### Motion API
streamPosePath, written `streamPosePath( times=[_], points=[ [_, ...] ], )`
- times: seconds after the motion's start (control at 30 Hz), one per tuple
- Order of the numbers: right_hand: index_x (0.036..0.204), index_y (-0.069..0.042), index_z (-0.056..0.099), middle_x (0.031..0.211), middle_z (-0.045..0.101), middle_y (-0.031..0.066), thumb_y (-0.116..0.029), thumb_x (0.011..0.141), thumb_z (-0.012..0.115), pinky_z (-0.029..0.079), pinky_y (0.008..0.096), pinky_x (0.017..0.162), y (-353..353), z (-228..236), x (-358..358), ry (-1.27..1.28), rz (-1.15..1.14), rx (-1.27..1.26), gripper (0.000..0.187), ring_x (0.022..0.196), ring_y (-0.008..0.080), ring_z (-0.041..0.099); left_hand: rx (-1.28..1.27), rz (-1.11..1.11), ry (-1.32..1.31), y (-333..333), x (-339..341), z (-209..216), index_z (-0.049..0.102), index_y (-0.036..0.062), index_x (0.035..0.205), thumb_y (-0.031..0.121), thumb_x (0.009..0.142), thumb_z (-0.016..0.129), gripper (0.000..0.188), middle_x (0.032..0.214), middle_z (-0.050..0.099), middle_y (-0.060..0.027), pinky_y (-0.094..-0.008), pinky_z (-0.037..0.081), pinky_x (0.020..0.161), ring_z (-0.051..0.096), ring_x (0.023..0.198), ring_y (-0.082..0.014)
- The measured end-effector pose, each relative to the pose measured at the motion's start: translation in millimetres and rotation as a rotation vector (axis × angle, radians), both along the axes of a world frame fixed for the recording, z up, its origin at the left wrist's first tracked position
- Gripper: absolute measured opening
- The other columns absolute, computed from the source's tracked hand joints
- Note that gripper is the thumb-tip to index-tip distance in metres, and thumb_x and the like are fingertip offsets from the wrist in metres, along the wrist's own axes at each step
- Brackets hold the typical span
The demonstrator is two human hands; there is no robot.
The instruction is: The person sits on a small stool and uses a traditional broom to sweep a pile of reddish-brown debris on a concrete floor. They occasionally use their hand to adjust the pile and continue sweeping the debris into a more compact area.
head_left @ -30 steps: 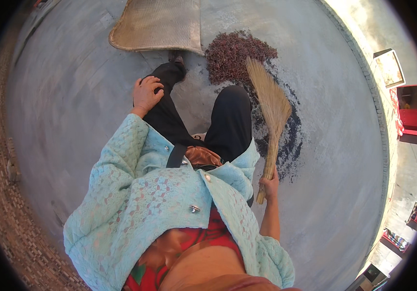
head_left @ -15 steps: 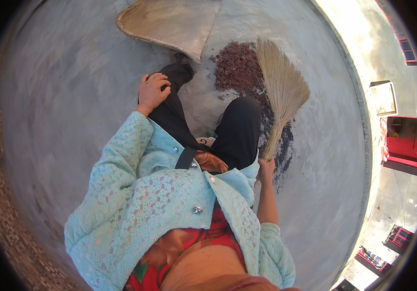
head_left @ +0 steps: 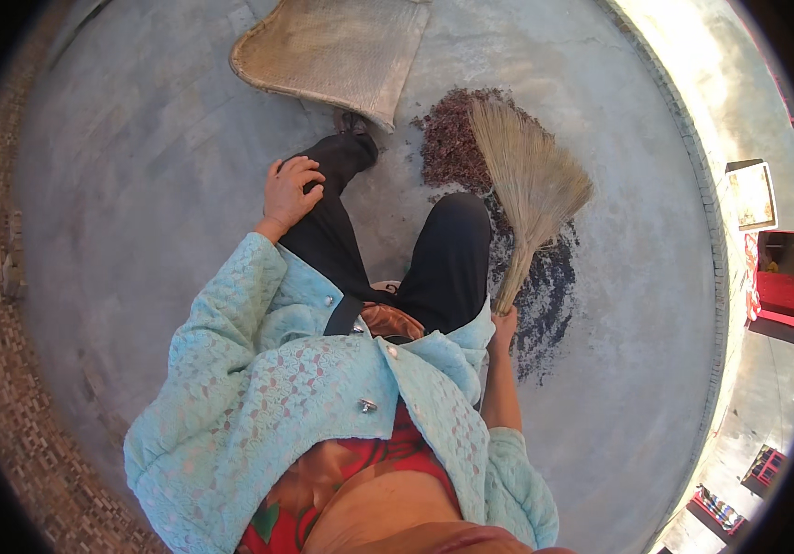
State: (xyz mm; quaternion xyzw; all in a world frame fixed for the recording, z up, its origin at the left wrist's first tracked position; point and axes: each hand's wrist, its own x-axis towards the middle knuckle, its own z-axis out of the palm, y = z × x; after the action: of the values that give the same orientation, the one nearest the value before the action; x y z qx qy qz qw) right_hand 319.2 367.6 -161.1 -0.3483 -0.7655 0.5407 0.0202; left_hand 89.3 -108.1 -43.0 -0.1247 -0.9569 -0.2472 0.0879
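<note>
My right hand (head_left: 502,325) is closed around the handle end of a straw broom (head_left: 533,175), beside my right thigh. The broom's wide fan of bristles points away from me. It lies over the right edge of a reddish-brown heap (head_left: 455,143) of loose, dry plant bits. A scatter of fine dark grains (head_left: 545,295) spreads on the floor under the broom and to its right. My left hand (head_left: 291,196) rests on my left knee, fingers apart and slightly bent, holding nothing.
A woven winnowing basket (head_left: 332,55) lies on the grey concrete floor (head_left: 138,240) ahead, just beyond my left foot. A low kerb (head_left: 706,212) curves along the right side. Brickwork (head_left: 13,351) borders the left. Red-framed openings (head_left: 778,277) show at the far right.
The broom's bristles have spread wider and shifted slightly toward me. More dark grains show to the right of the handle. My left hand stays on the knee.
</note>
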Motion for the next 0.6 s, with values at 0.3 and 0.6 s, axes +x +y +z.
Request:
streamPosePath(
  times=[0.3, 0.6],
  points=[
    [0.095, -0.005, 0.044, 0.068, 0.053, 0.0039, -0.001, 0.064, 0.065, 0.047, 0.0284, 0.048, -26, 25, -65, 0.119, -0.063, -0.112, 0.038, 0.050, 0.0138, 0.053, -0.220, -0.030, -0.053, 0, 16, 45, 0.071, 0.0128, 0.090, 0.021, 0.076, 0.069, 0.017, 0.116, 0.065, -0.0038, -0.0516, 0.026, 0.108, 0.050, 0.123, -0.0228],
    [0.096, -0.002, 0.060, 0.082, 0.063, 0.0063, -0.019, 0.075, 0.071, 0.048, 0.0335, 0.074, -15, -62, -147, -0.058, 0.079, 0.122, 0.029, 0.076, 0.0178, 0.059, -0.200, 0.016, -0.052, 10, 3, 45, 0.070, 0.0104, 0.084, 0.018, 0.074, 0.068, 0.013, 0.105, 0.067, -0.0032, -0.0488, 0.033, 0.102, 0.057, 0.112, -0.0214]
  ],
)
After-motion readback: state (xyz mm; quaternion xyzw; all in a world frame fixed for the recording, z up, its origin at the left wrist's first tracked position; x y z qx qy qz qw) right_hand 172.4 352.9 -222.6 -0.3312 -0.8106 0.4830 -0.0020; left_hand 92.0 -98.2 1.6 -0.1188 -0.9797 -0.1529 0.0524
